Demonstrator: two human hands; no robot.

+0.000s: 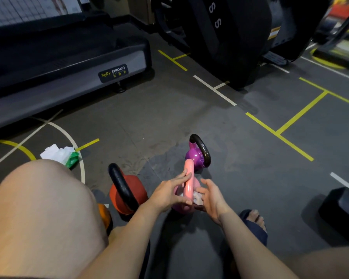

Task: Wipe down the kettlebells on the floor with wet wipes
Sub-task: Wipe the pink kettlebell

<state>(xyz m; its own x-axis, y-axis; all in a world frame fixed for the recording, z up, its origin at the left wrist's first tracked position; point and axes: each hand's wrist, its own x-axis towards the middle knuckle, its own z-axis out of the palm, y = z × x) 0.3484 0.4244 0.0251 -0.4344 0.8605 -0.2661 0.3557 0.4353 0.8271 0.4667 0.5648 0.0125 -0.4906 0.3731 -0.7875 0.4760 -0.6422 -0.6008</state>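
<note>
The left hand holds the handle of the pink kettlebell between straightish fingers and thumb. The right hand, fingers loosely spread, touches a crumpled wipe to the kettlebell's body, which stands on the floor. A purple kettlebell stands just beyond, a red kettlebell just to the left. The pack of wipes lies farther left, near a treadmill.

Pink kettlebell is standing upright on the floor, handle edge-on, with a crumpled white wipe sitting against its right side. Purple kettlebell, black handle, is sitting just beyond it. Red kettlebell, black handle, is standing to the left, and an orange kettlebell is only partly showing beside it. Green-and-white wipe pack is lying farther left.
</note>
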